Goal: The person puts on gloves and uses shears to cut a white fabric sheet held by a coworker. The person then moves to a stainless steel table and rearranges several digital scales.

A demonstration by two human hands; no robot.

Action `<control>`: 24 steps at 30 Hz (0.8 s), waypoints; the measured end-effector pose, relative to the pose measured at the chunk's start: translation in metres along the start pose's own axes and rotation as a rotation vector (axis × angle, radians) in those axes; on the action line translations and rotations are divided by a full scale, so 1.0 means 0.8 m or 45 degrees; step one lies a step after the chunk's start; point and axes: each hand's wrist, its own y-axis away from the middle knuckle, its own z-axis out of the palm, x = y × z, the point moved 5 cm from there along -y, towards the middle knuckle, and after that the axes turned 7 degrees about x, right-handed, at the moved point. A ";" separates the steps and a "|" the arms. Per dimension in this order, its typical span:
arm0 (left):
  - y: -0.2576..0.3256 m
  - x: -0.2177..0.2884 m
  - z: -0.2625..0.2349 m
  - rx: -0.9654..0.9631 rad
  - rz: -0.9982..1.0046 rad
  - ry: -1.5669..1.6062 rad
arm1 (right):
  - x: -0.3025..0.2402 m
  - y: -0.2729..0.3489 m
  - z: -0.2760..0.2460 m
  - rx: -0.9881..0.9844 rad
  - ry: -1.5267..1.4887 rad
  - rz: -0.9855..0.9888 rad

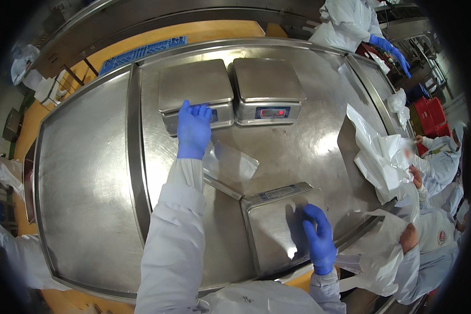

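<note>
My left hand [194,131], in a blue glove, reaches to the front of the far left bench scale [196,83]. Its fingers stretch up over that scale's display panel and partly cover it; nothing shows in them. A second steel scale [268,81] stands to its right, red light glowing on its display. Beside my left wrist, a clear plastic bag [234,163] lies flat on the metal table. My right hand [320,239], also blue-gloved, hovers by the right edge of the near scale [272,235], fingers apart and slightly curled, holding nothing. That scale's display faces away from me.
A raised divider [135,131] crosses the steel table's left side. At the right edge, co-workers' bare hands [409,238] handle white plastic bags [379,152]. Another person with blue gloves [390,49] stands at the far right. A blue pallet [141,53] lies beyond the table.
</note>
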 end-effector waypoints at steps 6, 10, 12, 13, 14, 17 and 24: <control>-0.043 0.062 -0.079 -0.211 0.169 -0.558 | 0.006 -0.011 -0.005 -0.059 -0.044 -0.010; -0.025 0.194 -0.139 -0.025 0.298 -1.006 | 0.017 -0.016 -0.011 -0.044 -0.036 -0.129; 0.002 0.250 -0.151 0.064 0.177 -1.138 | 0.022 -0.017 -0.012 -0.023 -0.058 -0.120; 0.023 0.278 -0.145 0.032 0.394 -1.769 | 0.021 -0.017 -0.012 -0.021 -0.041 -0.146; 0.043 0.300 -0.142 0.095 0.550 -2.244 | 0.020 -0.017 -0.012 -0.018 -0.024 -0.181; 0.105 0.338 -0.144 0.286 0.676 -2.765 | 0.022 -0.018 -0.012 -0.060 -0.076 -0.127; 0.202 0.376 -0.139 0.382 0.443 -2.488 | 0.037 -0.014 -0.008 -0.081 0.074 -0.219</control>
